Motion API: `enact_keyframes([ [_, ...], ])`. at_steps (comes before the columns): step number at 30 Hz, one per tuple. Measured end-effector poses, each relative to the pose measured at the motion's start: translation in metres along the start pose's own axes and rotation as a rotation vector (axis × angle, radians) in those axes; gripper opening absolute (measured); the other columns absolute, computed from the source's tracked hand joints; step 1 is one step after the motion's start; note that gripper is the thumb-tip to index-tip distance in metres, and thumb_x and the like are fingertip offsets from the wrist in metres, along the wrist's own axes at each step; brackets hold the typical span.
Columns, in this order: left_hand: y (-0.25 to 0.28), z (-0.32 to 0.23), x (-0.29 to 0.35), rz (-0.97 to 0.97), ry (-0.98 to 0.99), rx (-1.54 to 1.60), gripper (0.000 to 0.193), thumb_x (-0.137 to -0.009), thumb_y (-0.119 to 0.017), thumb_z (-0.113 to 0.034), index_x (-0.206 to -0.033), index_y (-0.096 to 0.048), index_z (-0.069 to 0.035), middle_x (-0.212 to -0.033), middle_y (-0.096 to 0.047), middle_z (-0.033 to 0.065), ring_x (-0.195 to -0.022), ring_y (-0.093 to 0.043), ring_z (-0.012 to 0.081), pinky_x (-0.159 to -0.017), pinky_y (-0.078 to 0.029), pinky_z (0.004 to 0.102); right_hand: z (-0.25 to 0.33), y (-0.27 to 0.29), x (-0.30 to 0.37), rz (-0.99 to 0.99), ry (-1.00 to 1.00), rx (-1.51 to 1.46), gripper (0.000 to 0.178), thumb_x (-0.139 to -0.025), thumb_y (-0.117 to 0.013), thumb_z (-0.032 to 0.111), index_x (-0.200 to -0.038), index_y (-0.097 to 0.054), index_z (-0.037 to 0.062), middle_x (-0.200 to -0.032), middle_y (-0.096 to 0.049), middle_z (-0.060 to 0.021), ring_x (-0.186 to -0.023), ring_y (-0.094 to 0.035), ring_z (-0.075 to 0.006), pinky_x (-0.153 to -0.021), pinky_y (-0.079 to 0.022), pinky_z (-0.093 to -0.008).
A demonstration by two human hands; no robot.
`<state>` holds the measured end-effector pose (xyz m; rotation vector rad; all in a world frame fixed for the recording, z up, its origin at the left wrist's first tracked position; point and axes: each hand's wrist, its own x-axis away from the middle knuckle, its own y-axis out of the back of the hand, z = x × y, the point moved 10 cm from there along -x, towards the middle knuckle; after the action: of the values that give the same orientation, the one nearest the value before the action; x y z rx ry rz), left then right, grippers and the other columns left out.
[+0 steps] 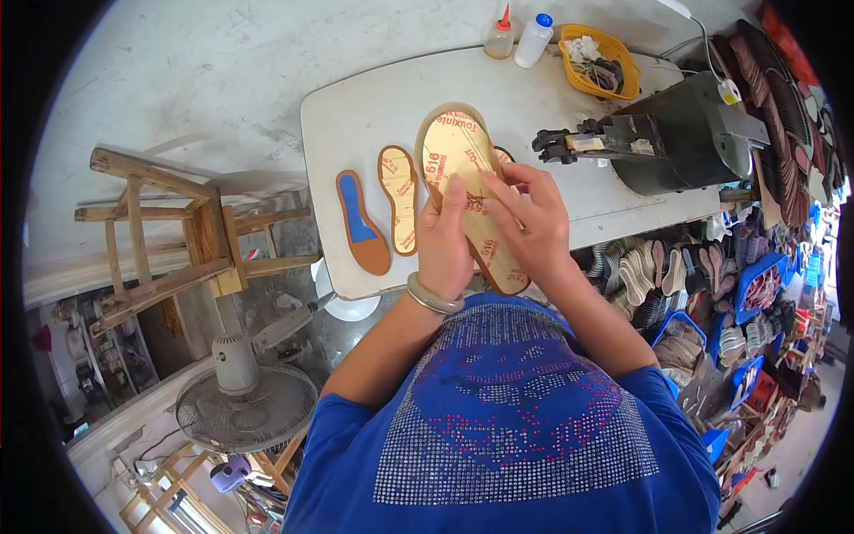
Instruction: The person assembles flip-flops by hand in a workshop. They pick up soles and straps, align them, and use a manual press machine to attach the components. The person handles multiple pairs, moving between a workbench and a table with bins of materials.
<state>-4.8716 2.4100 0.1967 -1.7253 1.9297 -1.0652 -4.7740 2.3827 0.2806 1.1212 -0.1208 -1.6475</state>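
Both hands hold a shoe insole [458, 138] above the white table [578, 200]; its cream backing carries red print. A translucent, greenish rim shows around its wide end, and brown edging at its lower end. My left hand [445, 245] grips the left side with the thumb on top. Against the middle and right side, my right hand [538, 222] has its fingers bent and pressed on the backing. On the table to the left lie a narrower insole [398, 200] with the same printed backing and a brown insole [374, 254] with a blue patch. A dark-edged item is mostly hidden behind my right hand.
Two squeeze bottles, one red-tipped [499, 40] and one blue-capped [534, 42], stand by a yellow basket [636, 80] at the back. A dark green machine [676, 133] occupies the right. Wooden stools [213, 236] and a fan [245, 409] stand left; piled insoles [636, 271] are right.
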Motion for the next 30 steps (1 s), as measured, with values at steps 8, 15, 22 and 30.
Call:
enact_keyframes([
  [8, -0.009, 0.035, -0.015, 0.185, 0.153, -0.295, 0.036, -0.1, -0.045, -0.029, -0.12, -0.054, -0.001, -0.106, -0.063, 0.0065, -0.092, -0.062, 0.0131, -0.08, -0.05, 0.027, -0.097, -0.013, 0.026, -0.044, -0.826, -0.933, 0.05, -0.084, -0.061, -0.001, -0.129, -0.04, 0.0035, -0.082, -0.054, 0.0001, -0.077, -0.051, -0.0063, -0.069, -0.041, -0.0195],
  [15, -0.025, 0.083, -0.074, 0.997, 0.274, -1.473, 0.038, -0.086, -0.062, -0.041, -0.099, -0.066, -0.005, -0.079, -0.065, 0.0072, -0.073, -0.06, 0.013, -0.066, -0.046, 0.0293, -0.154, 0.01, 0.087, 0.052, -1.147, -1.072, 0.039, -0.084, -0.067, 0.019, -0.117, -0.058, -0.0001, -0.108, -0.065, -0.0088, -0.094, -0.061, -0.013, -0.08, -0.048, -0.0294],
  [22, -0.122, 0.099, -0.144, 1.139, -0.197, -1.843, 0.057, -0.071, -0.068, -0.059, -0.097, -0.062, -0.008, -0.082, -0.067, 0.0112, -0.078, -0.064, 0.0276, -0.072, -0.046, 0.0367, -0.173, -0.003, 0.126, 0.353, -1.278, -0.936, 0.034, -0.09, -0.059, 0.03, -0.094, -0.066, -0.0029, -0.072, -0.066, -0.0075, -0.059, -0.06, -0.013, -0.056, -0.045, -0.0229],
  [30, -0.147, 0.145, -0.176, 1.335, -0.079, -1.977, 0.071, -0.068, -0.068, -0.062, -0.114, -0.059, -0.008, -0.093, -0.068, 0.0141, -0.087, -0.065, 0.0284, -0.084, -0.046, 0.0363, -0.201, -0.001, 0.126, -0.074, -1.325, -0.982, 0.037, -0.092, -0.057, 0.035, -0.084, -0.066, 0.0, -0.063, -0.06, -0.0023, -0.051, -0.051, -0.0094, -0.051, -0.041, -0.0219],
])
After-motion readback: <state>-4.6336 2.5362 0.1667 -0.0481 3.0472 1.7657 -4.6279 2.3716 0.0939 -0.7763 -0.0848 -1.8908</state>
